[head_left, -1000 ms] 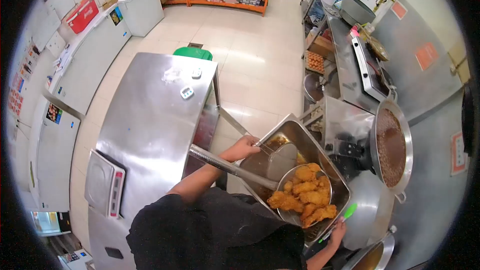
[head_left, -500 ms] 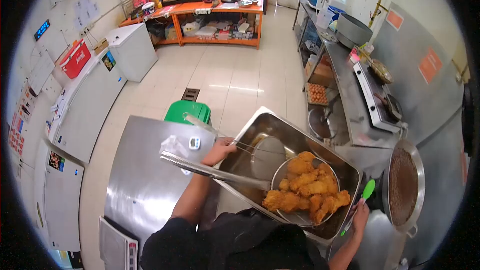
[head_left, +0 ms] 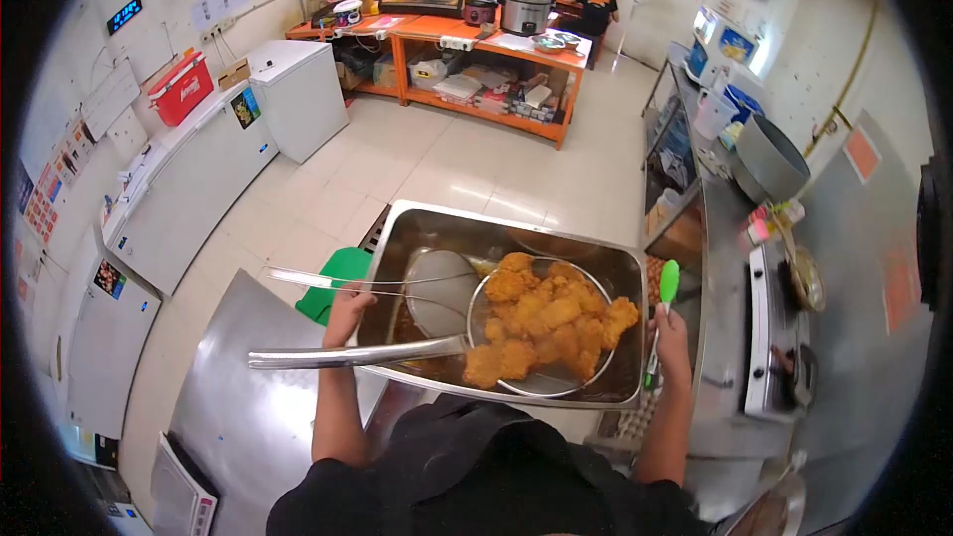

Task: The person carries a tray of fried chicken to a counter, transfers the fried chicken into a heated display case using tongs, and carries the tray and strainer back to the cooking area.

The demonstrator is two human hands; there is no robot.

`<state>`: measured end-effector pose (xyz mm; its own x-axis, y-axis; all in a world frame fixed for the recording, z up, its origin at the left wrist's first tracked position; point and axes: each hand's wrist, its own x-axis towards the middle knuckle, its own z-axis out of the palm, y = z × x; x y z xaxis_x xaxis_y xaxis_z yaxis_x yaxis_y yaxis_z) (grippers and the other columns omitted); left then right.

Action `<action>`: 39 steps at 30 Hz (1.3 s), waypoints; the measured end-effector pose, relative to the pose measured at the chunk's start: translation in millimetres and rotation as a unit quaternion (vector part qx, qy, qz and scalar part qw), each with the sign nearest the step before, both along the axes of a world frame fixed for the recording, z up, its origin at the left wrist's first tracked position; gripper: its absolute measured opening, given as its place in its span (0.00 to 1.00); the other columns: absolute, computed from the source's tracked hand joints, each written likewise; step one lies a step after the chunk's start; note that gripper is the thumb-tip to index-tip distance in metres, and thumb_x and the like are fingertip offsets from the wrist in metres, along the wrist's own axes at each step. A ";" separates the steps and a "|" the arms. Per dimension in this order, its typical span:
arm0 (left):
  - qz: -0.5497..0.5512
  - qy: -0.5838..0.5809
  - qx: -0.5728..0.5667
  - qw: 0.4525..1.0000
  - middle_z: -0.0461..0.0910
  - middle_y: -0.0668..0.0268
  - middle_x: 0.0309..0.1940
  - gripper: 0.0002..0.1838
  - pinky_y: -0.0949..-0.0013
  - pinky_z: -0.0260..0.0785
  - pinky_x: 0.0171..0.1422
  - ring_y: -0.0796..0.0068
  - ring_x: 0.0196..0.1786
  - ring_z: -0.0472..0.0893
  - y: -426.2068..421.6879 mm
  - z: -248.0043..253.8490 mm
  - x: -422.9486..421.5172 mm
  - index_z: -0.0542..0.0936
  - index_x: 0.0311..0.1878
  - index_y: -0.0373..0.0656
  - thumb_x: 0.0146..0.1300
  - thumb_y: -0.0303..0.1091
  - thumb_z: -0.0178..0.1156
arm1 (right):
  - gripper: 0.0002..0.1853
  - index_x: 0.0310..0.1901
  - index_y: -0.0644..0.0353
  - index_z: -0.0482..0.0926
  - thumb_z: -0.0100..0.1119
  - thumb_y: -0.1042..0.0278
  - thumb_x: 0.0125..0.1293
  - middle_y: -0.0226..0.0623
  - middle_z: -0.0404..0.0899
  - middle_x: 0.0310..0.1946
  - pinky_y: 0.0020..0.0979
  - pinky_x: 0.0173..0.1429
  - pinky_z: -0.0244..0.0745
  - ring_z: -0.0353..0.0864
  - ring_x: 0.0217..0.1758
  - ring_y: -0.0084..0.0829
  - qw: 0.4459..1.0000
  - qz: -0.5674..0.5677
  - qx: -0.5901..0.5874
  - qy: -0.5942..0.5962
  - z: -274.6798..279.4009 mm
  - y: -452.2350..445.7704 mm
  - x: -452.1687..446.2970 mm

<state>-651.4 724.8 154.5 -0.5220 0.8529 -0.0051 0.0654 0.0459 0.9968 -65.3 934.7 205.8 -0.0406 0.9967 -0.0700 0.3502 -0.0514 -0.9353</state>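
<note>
A deep metal tray (head_left: 397, 223) is held up in front of my body. My left hand (head_left: 347, 312) is closed on its left rim, beside the wire handle of a flat mesh skimmer (head_left: 438, 295) lying inside. A round strainer (head_left: 604, 377) full of fried chicken pieces (head_left: 551, 318) rests in the tray, its thick metal handle sticking out over the left side. My right hand (head_left: 671, 342) grips the right rim of the tray, with green-tipped tongs (head_left: 668, 283) upright between its fingers. The fingers under the rim are partly hidden.
A steel table (head_left: 238, 377) is at left, a green bin (head_left: 342, 273) beyond it. White freezers (head_left: 199, 189) line the left wall. To the right runs a steel counter with a gas stove (head_left: 764, 337); a frying pan (head_left: 774, 511) shows below. Orange shelves (head_left: 486, 99) stand behind.
The tray has swung to the left and sits more level across my front, away from the frying pan. My view has turned right. Both hands keep hold of the rims.
</note>
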 end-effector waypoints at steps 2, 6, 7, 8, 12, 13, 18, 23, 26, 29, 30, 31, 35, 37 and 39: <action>0.031 -0.007 0.020 0.999 0.82 0.69 0.33 0.12 0.71 0.68 0.44 0.77 0.35 0.76 41.5 3.8 -16.7 0.84 0.42 0.36 0.56 0.30 0.62 | 0.21 0.36 0.55 0.76 0.53 0.45 0.80 0.23 0.73 0.24 0.25 0.29 0.65 0.69 0.23 0.16 0.998 0.038 0.012 0.055 -9.1 79.6 -33.2; 0.054 0.004 -0.004 0.999 0.83 0.68 0.31 0.11 0.70 0.69 0.44 0.76 0.36 0.77 124.8 -12.3 -75.1 0.85 0.39 0.35 0.56 0.31 0.61 | 0.25 0.36 0.60 0.78 0.53 0.42 0.79 0.28 0.76 0.25 0.28 0.36 0.70 0.74 0.28 0.22 0.997 0.065 -0.014 0.043 -20.5 211.9 -103.0; 0.068 0.068 -0.042 0.995 0.81 0.68 0.28 0.11 0.70 0.69 0.42 0.76 0.34 0.77 151.3 -6.6 -89.2 0.84 0.35 0.35 0.55 0.33 0.61 | 0.26 0.36 0.61 0.78 0.53 0.42 0.79 0.29 0.76 0.25 0.29 0.36 0.71 0.74 0.28 0.23 0.996 0.072 -0.027 0.038 -19.8 237.8 -122.6; 0.082 0.072 -0.048 0.993 0.81 0.68 0.27 0.11 0.70 0.68 0.42 0.76 0.34 0.76 179.6 -16.8 -109.6 0.83 0.35 0.35 0.54 0.34 0.61 | 0.26 0.36 0.61 0.78 0.53 0.42 0.79 0.29 0.76 0.25 0.29 0.36 0.71 0.74 0.28 0.23 0.996 0.080 -0.029 0.034 -14.2 269.7 -143.7; 0.062 0.034 -0.029 0.997 0.81 0.67 0.28 0.13 0.70 0.68 0.42 0.78 0.34 0.76 302.4 -16.1 -168.3 0.83 0.36 0.34 0.53 0.34 0.62 | 0.25 0.34 0.58 0.77 0.53 0.42 0.79 0.29 0.76 0.24 0.27 0.35 0.71 0.74 0.27 0.22 0.996 0.089 -0.007 0.027 -11.6 401.5 -206.0; 0.046 0.037 -0.031 0.998 0.82 0.67 0.29 0.13 0.70 0.68 0.42 0.78 0.34 0.76 317.0 -6.7 -175.7 0.84 0.37 0.34 0.53 0.34 0.62 | 0.24 0.33 0.56 0.77 0.54 0.43 0.79 0.27 0.76 0.24 0.26 0.35 0.70 0.75 0.26 0.22 0.995 0.090 -0.008 0.032 -15.0 417.6 -215.2; 0.069 0.016 0.000 0.997 0.82 0.69 0.30 0.14 0.71 0.68 0.43 0.78 0.35 0.76 463.8 6.1 -239.0 0.85 0.41 0.34 0.54 0.31 0.61 | 0.24 0.33 0.58 0.76 0.55 0.43 0.78 0.29 0.76 0.24 0.28 0.35 0.70 0.75 0.27 0.23 0.995 0.100 -0.004 0.001 -5.8 571.3 -286.0; 0.064 -0.002 0.010 0.998 0.82 0.70 0.30 0.13 0.73 0.68 0.44 0.80 0.35 0.76 599.7 -11.4 -339.1 0.85 0.42 0.33 0.54 0.29 0.62 | 0.26 0.37 0.60 0.77 0.55 0.41 0.78 0.31 0.75 0.26 0.29 0.36 0.69 0.72 0.27 0.24 0.994 0.099 -0.037 0.001 1.6 710.0 -393.3; 0.083 0.048 -0.027 0.995 0.80 0.71 0.26 0.11 0.71 0.67 0.38 0.79 0.32 0.75 668.0 17.8 -376.3 0.84 0.32 0.34 0.53 0.33 0.61 | 0.26 0.42 0.62 0.80 0.56 0.41 0.77 0.30 0.76 0.28 0.30 0.37 0.70 0.73 0.30 0.24 0.994 0.100 -0.034 -0.024 -9.5 807.9 -462.2; 0.098 0.023 -0.015 0.995 0.81 0.70 0.30 0.13 0.71 0.68 0.42 0.78 0.34 0.75 727.6 1.7 -443.9 0.84 0.40 0.32 0.54 0.31 0.60 | 0.28 0.48 0.66 0.81 0.56 0.41 0.77 0.29 0.77 0.30 0.32 0.40 0.72 0.74 0.34 0.24 0.991 0.127 -0.041 -0.011 -6.3 887.5 -542.9; 0.114 0.031 -0.017 0.993 0.81 0.70 0.31 0.14 0.71 0.68 0.42 0.78 0.35 0.75 751.9 5.6 -465.7 0.84 0.41 0.32 0.54 0.31 0.60 | 0.28 0.47 0.66 0.81 0.56 0.40 0.77 0.30 0.78 0.30 0.32 0.41 0.72 0.75 0.35 0.24 0.990 0.140 -0.033 -0.004 -4.3 921.9 -576.1; 0.132 0.036 -0.018 0.990 0.81 0.70 0.31 0.14 0.71 0.68 0.42 0.78 0.35 0.75 773.1 12.2 -485.6 0.84 0.42 0.32 0.54 0.30 0.60 | 0.29 0.47 0.66 0.81 0.56 0.40 0.77 0.30 0.78 0.31 0.33 0.42 0.73 0.75 0.35 0.25 0.988 0.154 -0.024 0.000 -2.0 955.2 -607.5; 0.176 0.025 -0.007 0.984 0.84 0.66 0.35 0.17 0.70 0.70 0.49 0.75 0.39 0.78 829.0 5.2 -575.9 0.84 0.45 0.32 0.54 0.29 0.60 | 0.27 0.38 0.62 0.78 0.54 0.40 0.78 0.30 0.77 0.28 0.32 0.39 0.71 0.74 0.32 0.24 0.983 0.180 -0.014 -0.028 6.4 1046.5 -723.3; 0.170 0.057 -0.049 0.983 0.85 0.64 0.38 0.18 0.69 0.70 0.51 0.74 0.41 0.79 877.9 -2.9 -643.7 0.84 0.47 0.31 0.53 0.29 0.60 | 0.26 0.39 0.62 0.79 0.55 0.41 0.78 0.29 0.77 0.27 0.30 0.37 0.70 0.73 0.31 0.22 0.980 0.191 -0.041 -0.024 20.7 1098.5 -787.6; 0.171 0.045 -0.023 0.984 0.85 0.64 0.39 0.19 0.69 0.70 0.52 0.74 0.41 0.79 931.5 -3.7 -695.4 0.84 0.49 0.30 0.54 0.29 0.60 | 0.25 0.41 0.62 0.80 0.55 0.43 0.78 0.28 0.76 0.27 0.30 0.36 0.69 0.73 0.30 0.22 0.981 0.190 -0.027 -0.016 8.6 1151.5 -846.5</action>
<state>-1346.8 1656.4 150.8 -0.7786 0.6271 0.0211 0.1272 0.1249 0.9840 -911.8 2086.2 214.4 -0.4053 0.9049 -0.1302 0.3832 0.0388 -0.9228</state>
